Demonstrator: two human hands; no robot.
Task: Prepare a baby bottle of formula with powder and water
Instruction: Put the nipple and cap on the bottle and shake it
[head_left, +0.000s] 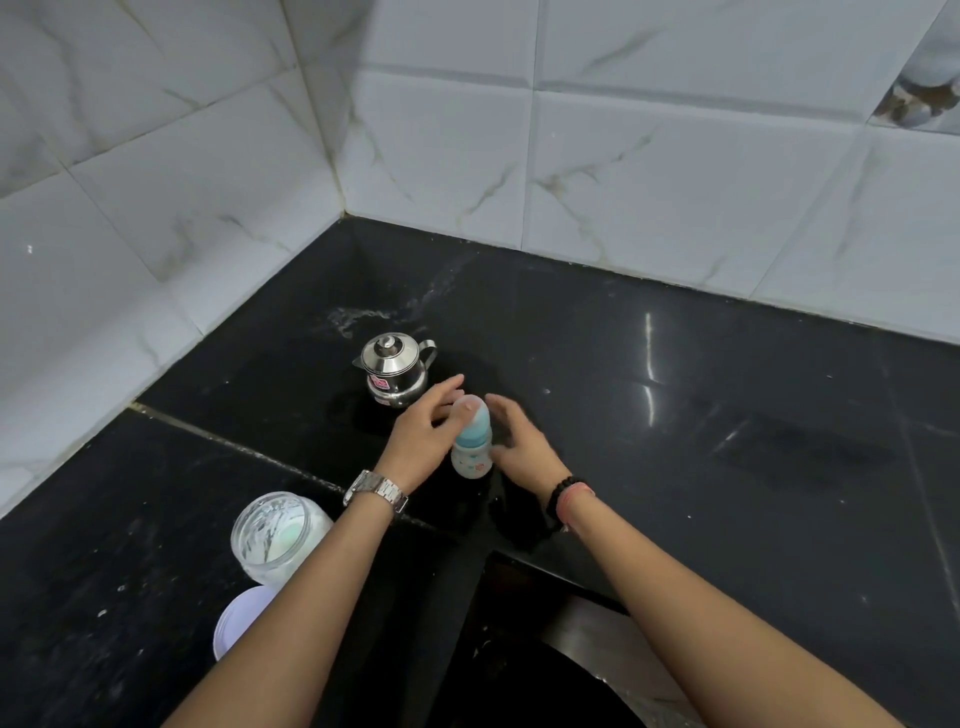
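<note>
Small bottle upright on black worktop, blue collar, clear cap, white printed body, left hand and right hand flanking it, fingers spread open, contact unclear, steel kettle just behind, open powder jar nearer left.

Black stone desk gleaming under light, white marble-veined wall tiles meeting in a corner, dark sink showing below

Your glossy black stone counter carries a small blue-collared baby bottle between your fingers. A lidded steel pot stands just beyond your left fingertips. An open clear jar of white powder and its white lid lie well behind them.
</note>
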